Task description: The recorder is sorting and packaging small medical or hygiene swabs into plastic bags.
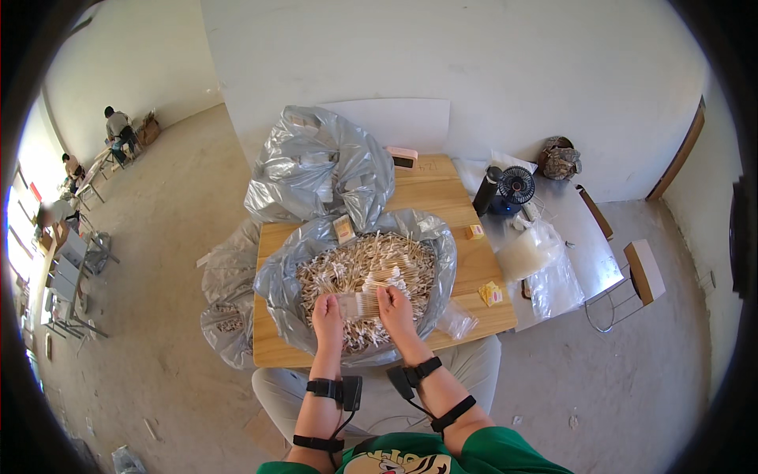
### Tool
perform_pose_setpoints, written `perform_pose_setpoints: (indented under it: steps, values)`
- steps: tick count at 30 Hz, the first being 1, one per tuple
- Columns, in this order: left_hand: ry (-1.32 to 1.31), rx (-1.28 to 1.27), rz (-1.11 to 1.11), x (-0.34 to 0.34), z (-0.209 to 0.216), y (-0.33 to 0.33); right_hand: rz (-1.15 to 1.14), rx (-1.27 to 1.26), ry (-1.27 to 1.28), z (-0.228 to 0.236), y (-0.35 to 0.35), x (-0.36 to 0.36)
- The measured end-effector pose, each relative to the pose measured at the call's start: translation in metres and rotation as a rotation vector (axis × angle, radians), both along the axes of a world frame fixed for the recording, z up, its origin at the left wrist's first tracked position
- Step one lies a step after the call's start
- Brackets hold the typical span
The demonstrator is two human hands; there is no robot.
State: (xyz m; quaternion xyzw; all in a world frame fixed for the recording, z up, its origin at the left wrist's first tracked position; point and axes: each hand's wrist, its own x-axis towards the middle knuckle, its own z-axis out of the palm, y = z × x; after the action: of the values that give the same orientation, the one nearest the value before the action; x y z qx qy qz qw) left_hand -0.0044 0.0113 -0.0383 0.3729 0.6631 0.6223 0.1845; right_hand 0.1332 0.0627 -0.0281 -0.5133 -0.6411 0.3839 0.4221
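A grey plastic sack lies wide open on the wooden table, full of loose cotton swabs with white tips. Above its near part, my left hand is closed on a small clear plastic bag. My right hand pinches a bunch of cotton swabs at the bag's mouth, with their ends toward the bag. How far the swabs reach inside it, I cannot tell. A small packed bag with a printed label rests on the sack's far rim.
Behind stands a fuller grey sack beside a pink-edged device. Yellow labels and clear bags lie on the wooden table. A metal table at right holds a black fan. People sit far left.
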Motion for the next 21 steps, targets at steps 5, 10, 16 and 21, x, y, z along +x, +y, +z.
perform_pose_setpoints:
  steps: [5, 10, 16, 21]
  values:
    - [-0.231, -0.155, -0.145, 0.008, 0.007, 0.003, 0.083, -0.058, 0.097, -0.008, 0.001, -0.002]
    - [-0.096, -0.074, -0.025, -0.017, -0.013, 0.007, 0.034, 0.040, -0.018, 0.002, 0.014, 0.003]
    - [-0.079, -0.093, 0.034, -0.026, -0.006, 0.024, 0.058, 0.163, 0.029, 0.017, 0.032, -0.005]
    - [0.016, -0.061, 0.101, -0.029, 0.005, 0.026, 0.092, 0.122, -0.019, 0.027, 0.042, -0.010]
